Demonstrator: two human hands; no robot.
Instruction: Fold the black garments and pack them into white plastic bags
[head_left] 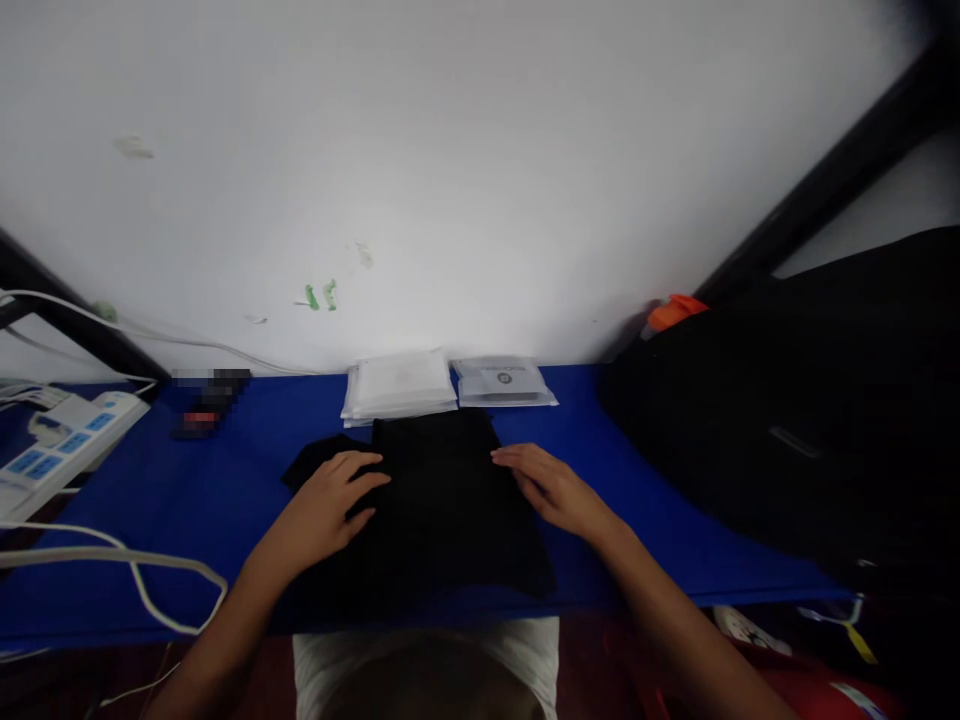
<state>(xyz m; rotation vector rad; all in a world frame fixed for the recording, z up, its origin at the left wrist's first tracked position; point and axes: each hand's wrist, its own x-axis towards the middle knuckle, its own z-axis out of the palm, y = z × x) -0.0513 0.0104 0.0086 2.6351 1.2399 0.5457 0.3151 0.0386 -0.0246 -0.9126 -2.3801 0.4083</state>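
Note:
A black garment lies partly folded on the blue tabletop in front of me; one part of it, maybe a sleeve, sticks out to the left. Resting on its left side is my left hand, fingers spread and holding nothing. My right hand touches the garment's right edge, its fingers stretched out with the thumb below them. Just beyond the cloth lie a stack of white plastic packing bags and, to its right, a clear zip bag with a dark round logo.
A large black bag or cloth fills the right side, with something orange behind it. On the left are a white power strip, a loose cable and a blurred-out dark box. A white wall stands behind the table.

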